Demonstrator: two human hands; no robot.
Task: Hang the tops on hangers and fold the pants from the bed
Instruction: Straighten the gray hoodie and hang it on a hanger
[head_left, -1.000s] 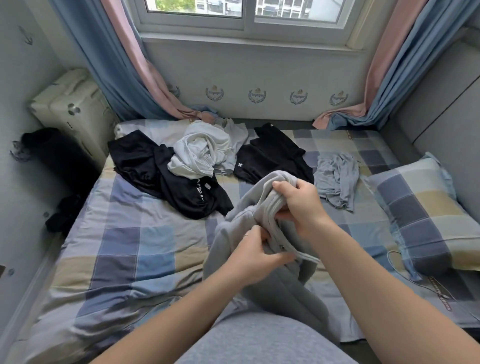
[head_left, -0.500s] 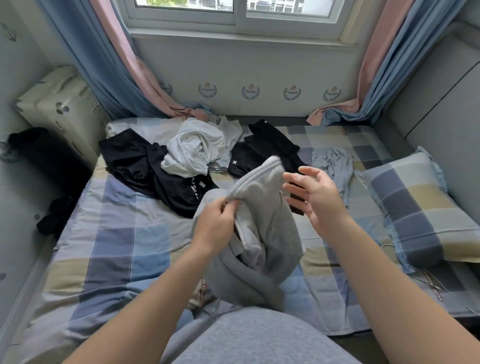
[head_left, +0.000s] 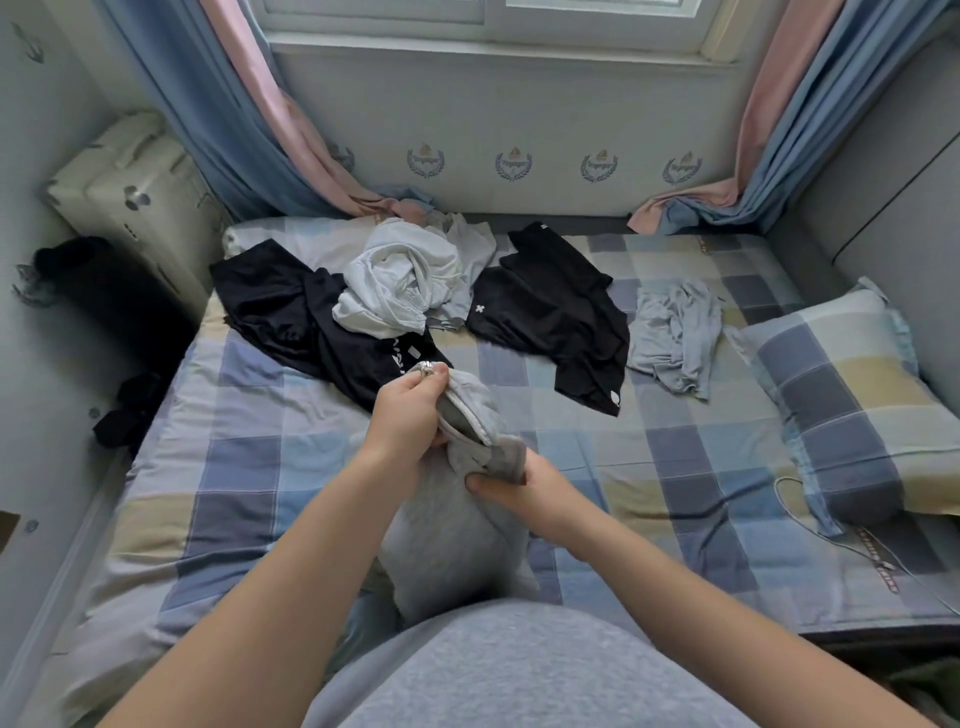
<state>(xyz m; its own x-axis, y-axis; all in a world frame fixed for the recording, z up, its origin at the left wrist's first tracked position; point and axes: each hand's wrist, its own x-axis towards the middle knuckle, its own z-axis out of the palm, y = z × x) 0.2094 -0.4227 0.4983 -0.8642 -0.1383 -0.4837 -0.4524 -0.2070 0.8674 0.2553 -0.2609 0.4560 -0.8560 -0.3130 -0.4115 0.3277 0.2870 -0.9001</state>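
Grey pants (head_left: 447, 551) are held bunched over the near edge of the bed (head_left: 249, 467), at its middle. The left hand (head_left: 408, 421) pinches the ribbed waistband between curled fingers (head_left: 434, 376) and thumb. The right hand (head_left: 530, 491), just below, grips a fold of the same fabric. Across the bed's far half lie a black top (head_left: 291, 317), a crumpled white top (head_left: 395, 286) partly over it, a second black garment (head_left: 556, 312) and a pale grey garment (head_left: 675, 332). A checked pillow (head_left: 841, 410) rests on the bed's right side.
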